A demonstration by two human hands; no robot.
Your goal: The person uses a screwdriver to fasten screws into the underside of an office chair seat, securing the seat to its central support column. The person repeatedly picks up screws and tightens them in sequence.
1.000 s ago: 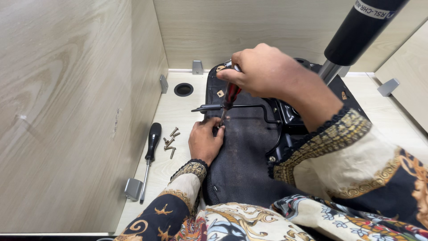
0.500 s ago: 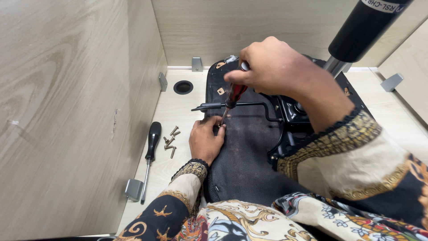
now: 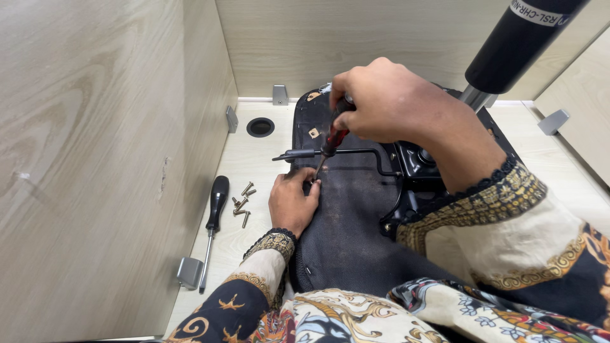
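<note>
We count 2 screwdrivers: a red-handled one (image 3: 332,136) gripped in our right hand (image 3: 387,101), fingers closed round it, tip down on the black chair seat underside (image 3: 349,235) at centre. Left hand (image 3: 292,202), fingers curled, pinches at the tip. Spare black screwdriver (image 3: 213,219) and approx 6 loose screws (image 3: 241,202) lie at 9 o'clock, near the wood wall (image 3: 95,159); tight room.

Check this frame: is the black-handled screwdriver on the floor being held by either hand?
No. The black-handled screwdriver lies untouched beside the loose screws, left of the left hand.
</note>
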